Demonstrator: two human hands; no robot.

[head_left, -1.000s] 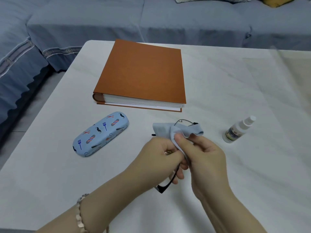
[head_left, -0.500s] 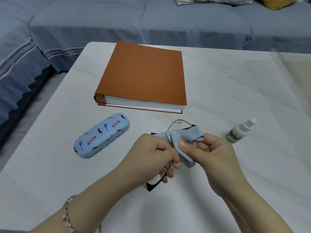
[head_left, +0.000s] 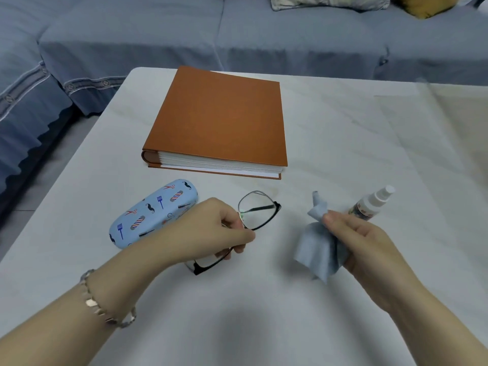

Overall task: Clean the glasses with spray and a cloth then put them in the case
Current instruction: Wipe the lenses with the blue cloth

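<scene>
My left hand [head_left: 211, 231] grips the black-framed glasses [head_left: 260, 211] at the bridge, holding them just above the white table [head_left: 264, 326]. One lens sticks out past my fingers; the other is partly hidden under my hand. My right hand [head_left: 367, 244] pinches the pale blue cloth [head_left: 315, 249], which hangs down, apart from the glasses. The closed light blue case [head_left: 153, 213] with barber prints lies left of my left hand. The small white spray bottle [head_left: 372, 203] lies just behind my right hand.
A thick orange album [head_left: 219, 120] lies on the table behind the case and glasses. A blue-grey sofa [head_left: 237, 33] runs along the far and left sides. A beige cloth [head_left: 454, 143] covers the table's right part.
My hands have separated. The right hand pulled the cloth off the lens and moved right toward the bottle; the left hand keeps the glasses and shifted slightly left.
</scene>
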